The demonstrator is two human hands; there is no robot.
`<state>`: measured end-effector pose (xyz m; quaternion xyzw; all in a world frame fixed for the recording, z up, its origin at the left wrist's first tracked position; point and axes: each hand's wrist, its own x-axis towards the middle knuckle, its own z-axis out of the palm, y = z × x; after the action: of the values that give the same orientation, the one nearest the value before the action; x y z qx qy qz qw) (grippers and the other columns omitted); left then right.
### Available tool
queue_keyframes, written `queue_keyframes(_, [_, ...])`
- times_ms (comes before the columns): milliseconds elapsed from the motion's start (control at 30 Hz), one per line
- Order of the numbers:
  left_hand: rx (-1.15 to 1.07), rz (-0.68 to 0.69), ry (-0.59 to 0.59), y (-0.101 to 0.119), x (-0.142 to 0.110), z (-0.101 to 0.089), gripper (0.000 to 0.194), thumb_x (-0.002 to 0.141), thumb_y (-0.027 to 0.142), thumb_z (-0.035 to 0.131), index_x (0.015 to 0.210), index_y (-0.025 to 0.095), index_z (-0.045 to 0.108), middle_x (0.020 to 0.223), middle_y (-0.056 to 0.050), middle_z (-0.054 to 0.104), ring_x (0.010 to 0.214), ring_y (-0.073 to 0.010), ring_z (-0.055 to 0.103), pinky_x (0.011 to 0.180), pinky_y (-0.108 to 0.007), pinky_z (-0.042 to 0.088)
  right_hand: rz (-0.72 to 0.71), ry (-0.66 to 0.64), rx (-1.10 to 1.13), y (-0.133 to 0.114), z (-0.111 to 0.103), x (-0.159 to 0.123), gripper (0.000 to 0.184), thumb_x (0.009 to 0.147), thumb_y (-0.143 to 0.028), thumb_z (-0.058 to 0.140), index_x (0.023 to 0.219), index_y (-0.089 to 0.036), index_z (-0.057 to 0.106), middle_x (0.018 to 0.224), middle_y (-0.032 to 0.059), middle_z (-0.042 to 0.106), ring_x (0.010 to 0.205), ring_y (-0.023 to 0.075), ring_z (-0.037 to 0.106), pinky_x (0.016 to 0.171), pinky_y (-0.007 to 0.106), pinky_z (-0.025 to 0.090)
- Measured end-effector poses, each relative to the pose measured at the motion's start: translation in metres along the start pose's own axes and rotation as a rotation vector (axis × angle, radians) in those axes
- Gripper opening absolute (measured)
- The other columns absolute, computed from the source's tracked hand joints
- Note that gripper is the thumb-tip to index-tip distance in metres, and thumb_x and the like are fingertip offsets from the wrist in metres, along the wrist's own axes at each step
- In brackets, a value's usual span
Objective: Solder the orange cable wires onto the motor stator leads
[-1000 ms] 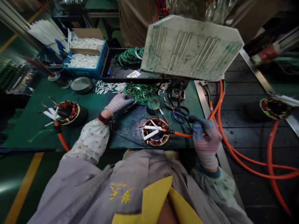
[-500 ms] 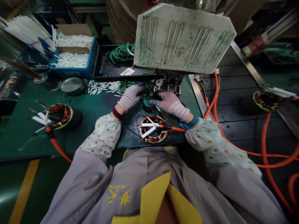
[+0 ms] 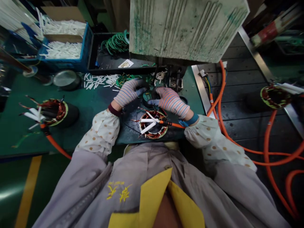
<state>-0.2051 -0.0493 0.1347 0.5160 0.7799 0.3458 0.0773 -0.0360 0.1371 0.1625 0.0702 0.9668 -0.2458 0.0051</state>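
Head view: gloved left hand (image 3: 129, 93) and right hand (image 3: 171, 102) close together above tabletop (image 3: 95, 104), fingers curled inward; cannot tell whether either grasps anything. Copper-wound stator (image 3: 154, 124) lies just below both hands, apparently untouched. Risk: right wrist (image 3: 187, 122) catching orange lead (image 3: 174, 125) could drag stator, disturbing white sleeves (image 3: 147, 127).

Got striped knit gloves (image 3: 129, 96) on, a maroon cuff (image 3: 114, 110) on the left, a blue one (image 3: 188, 121) on the right, cream polka-dot oversleeves (image 3: 99, 133), and a grey work coat (image 3: 142, 167) with a yellow collar (image 3: 152, 202) and yellow embroidery (image 3: 118, 191).
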Motion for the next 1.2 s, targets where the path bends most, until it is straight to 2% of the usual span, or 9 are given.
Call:
queue_keyframes(200, [0.178,-0.029,0.029,0.07,-0.044,-0.048,0.038,0.114,0.048,0.064,0.134,0.025,0.087,0.131,-0.009,0.079,0.123,-0.0368,0.077,0.117,-0.053,0.061,0.003,0.211,0.101,0.043,-0.024,-0.11,0.055,0.116,-0.068,0.06,0.127,-0.024,0.09,0.127,0.0127,0.091,0.115,0.033,0.083,0.1,0.042,0.063])
queue_keyframes(300, [0.224,0.111,-0.176,0.109,-0.062,-0.053,0.041,0.115,0.056,0.061,0.118,0.028,0.09,0.108,-0.007,0.076,0.107,-0.0355,0.078,0.107,-0.053,0.063,-0.044,-0.128,0.124,0.053,-0.025,-0.158,0.05,0.116,-0.064,0.058,0.122,-0.027,0.091,0.108,0.0075,0.093,0.096,0.0287,0.085,0.085,0.037,0.062])
queue_keyframes(367, [0.308,0.183,-0.339,0.122,-0.058,-0.045,0.044,0.114,0.056,0.06,0.104,0.025,0.089,0.093,-0.009,0.07,0.097,-0.0355,0.076,0.099,-0.052,0.063,-0.034,-0.2,0.069,0.044,-0.022,-0.169,0.042,0.115,-0.054,0.059,0.122,-0.027,0.09,0.106,0.0079,0.092,0.092,0.0292,0.083,0.084,0.038,0.06])
queue_keyframes(467, [0.337,0.142,-0.569,0.121,-0.036,-0.033,0.048,0.112,0.052,0.055,0.084,0.022,0.08,0.073,-0.008,0.06,0.073,-0.0299,0.067,0.081,-0.046,0.059,0.046,0.041,-0.164,0.013,-0.022,-0.169,0.033,0.111,-0.038,0.062,0.126,-0.024,0.088,0.106,0.0138,0.089,0.097,0.0344,0.079,0.089,0.044,0.056])
queue_keyframes(600, [-0.09,0.003,-0.783,0.111,-0.021,-0.031,0.057,0.106,0.073,0.056,0.083,0.025,0.076,0.068,-0.003,0.061,0.06,-0.0224,0.057,0.066,-0.038,0.05,0.041,0.209,-0.361,-0.027,-0.032,-0.179,0.028,0.11,-0.027,0.06,0.121,-0.024,0.087,0.092,0.0141,0.081,0.092,0.0347,0.072,0.086,0.045,0.048])
queue_keyframes(700, [-0.196,-0.012,-0.603,0.11,-0.034,-0.031,0.057,0.105,0.078,0.057,0.087,0.026,0.075,0.074,-0.003,0.065,0.069,-0.0238,0.064,0.072,-0.038,0.055,0.013,0.227,-0.389,-0.031,-0.028,-0.188,0.03,0.114,-0.03,0.057,0.119,-0.025,0.086,0.086,0.013,0.077,0.087,0.0338,0.067,0.082,0.045,0.044])
queue_keyframes(833, [0.029,0.123,-0.308,0.117,-0.051,-0.022,0.06,0.117,0.07,0.044,0.097,0.025,0.079,0.093,-0.009,0.071,0.102,-0.0346,0.077,0.106,-0.052,0.062,0.005,0.221,-0.315,-0.001,0.007,-0.175,0.03,0.113,-0.036,0.06,0.123,-0.025,0.086,0.096,0.0132,0.082,0.094,0.0344,0.07,0.087,0.045,0.049])
queue_keyframes(1000, [0.05,0.164,-0.28,0.124,-0.04,-0.012,0.058,0.117,0.073,0.054,0.109,0.025,0.085,0.109,-0.01,0.077,0.127,-0.0393,0.077,0.124,-0.057,0.058,-0.009,0.211,-0.039,0.036,0.055,-0.155,0.041,0.114,-0.041,0.055,0.132,-0.02,0.086,0.124,0.0185,0.087,0.116,0.038,0.076,0.105,0.051,0.059])
queue_keyframes(1200, [0.047,0.125,-0.272,0.13,-0.028,-0.015,0.05,0.118,0.07,0.061,0.114,0.026,0.084,0.119,-0.009,0.081,0.133,-0.0374,0.076,0.123,-0.053,0.06,-0.06,0.238,0.588,0.006,0.021,-0.141,0.061,0.114,-0.077,0.061,0.138,-0.026,0.085,0.137,0.0131,0.087,0.135,0.0358,0.076,0.124,0.055,0.06])
